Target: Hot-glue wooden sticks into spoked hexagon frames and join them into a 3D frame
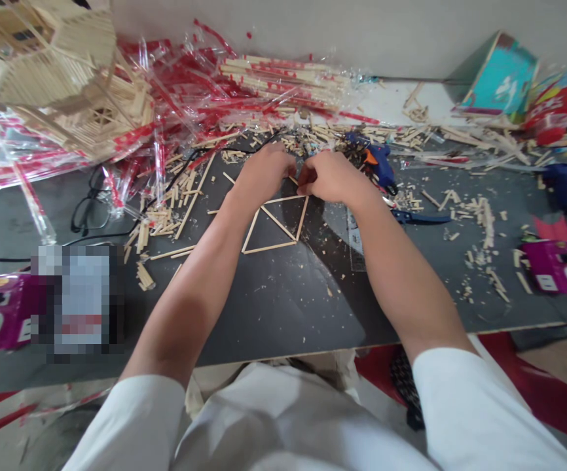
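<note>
Left hand (pixel 262 175), right hand (pixel 329 180): grips curled together over the top corner of a stick frame (pixel 276 226), hold unclear. Risk: sticks may slip apart if either hand shifts.

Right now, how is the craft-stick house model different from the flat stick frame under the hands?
The craft-stick house model is large and three-dimensional with densely packed walls; the flat stick frame is a few sticks in open outline. The house model sits among red-printed plastic wrap; the frame lies on the dark tabletop, left hand and right hand at its top edge. Both are pale wooden sticks.
</note>
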### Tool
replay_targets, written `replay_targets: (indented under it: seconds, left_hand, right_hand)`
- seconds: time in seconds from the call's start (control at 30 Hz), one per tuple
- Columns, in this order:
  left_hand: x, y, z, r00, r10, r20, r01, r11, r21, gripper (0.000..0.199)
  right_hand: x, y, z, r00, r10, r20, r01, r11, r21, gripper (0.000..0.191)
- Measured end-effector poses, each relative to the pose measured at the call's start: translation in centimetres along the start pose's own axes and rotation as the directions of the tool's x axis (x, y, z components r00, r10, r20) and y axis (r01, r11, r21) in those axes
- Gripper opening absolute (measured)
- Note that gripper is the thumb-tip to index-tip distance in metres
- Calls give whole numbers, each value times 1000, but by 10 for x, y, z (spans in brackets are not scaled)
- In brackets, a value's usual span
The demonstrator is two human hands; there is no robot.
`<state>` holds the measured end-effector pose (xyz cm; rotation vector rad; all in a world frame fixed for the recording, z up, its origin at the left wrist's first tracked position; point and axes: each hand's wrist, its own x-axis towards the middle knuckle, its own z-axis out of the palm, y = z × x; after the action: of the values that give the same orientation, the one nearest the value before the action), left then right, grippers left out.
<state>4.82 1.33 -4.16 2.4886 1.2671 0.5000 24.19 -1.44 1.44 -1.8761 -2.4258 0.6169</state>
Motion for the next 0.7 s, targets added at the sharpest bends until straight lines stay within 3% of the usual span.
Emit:
replay_targets:
  seconds: [0.47,0.57,0.7]
  left_hand:
    - [2,0,-4,999,47,22,-47,999,-3,32]
    - [2,10,-22,998,41,40,-40,999,-21,29]
    - [-10,38,-67,1000,11,24,-11,1000,-18,23]
  right_hand:
    - [-3,-3,-2,1000,2,20,-2,1000,22,14]
    - [-4,-2,-1,1000,-4,26,4,1000,31,16]
    - [-8,-2,-5,1000,-15,20,14,1000,4,13]
